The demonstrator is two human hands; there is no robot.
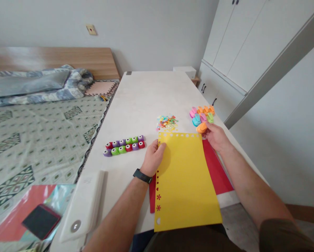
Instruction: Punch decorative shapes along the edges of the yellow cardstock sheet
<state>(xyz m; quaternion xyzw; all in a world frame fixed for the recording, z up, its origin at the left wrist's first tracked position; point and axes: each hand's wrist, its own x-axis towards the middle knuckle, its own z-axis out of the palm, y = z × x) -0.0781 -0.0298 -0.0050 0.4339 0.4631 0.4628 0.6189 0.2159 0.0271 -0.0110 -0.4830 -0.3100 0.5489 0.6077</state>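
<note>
My left hand (pixel 154 156) is closed on the left edge of a yellow sheet of paper (pixel 185 178), thumb on top. Shaped holes run along the sheet's top and left edges. In my closed right hand (pixel 216 136) is an orange craft punch (pixel 201 127), at the sheet's top right corner; whether the paper sits in its slot I cannot tell. Red paper (pixel 217 171) lies beneath the yellow sheet. Just beyond the sheet is a pile of colourful punched-out paper shapes (pixel 168 122). Several larger craft punches (pixel 202 117) stand close past my right hand.
Small purple, green and red punches (pixel 125 145) form two rows on the white table (pixel 149 94), left of my left hand. A long white device (pixel 80 206) lies along the table's left edge. Beside it, a dark phone-like object (pixel 41 221) rests on the bed (pixel 44 140). Wardrobes stand right.
</note>
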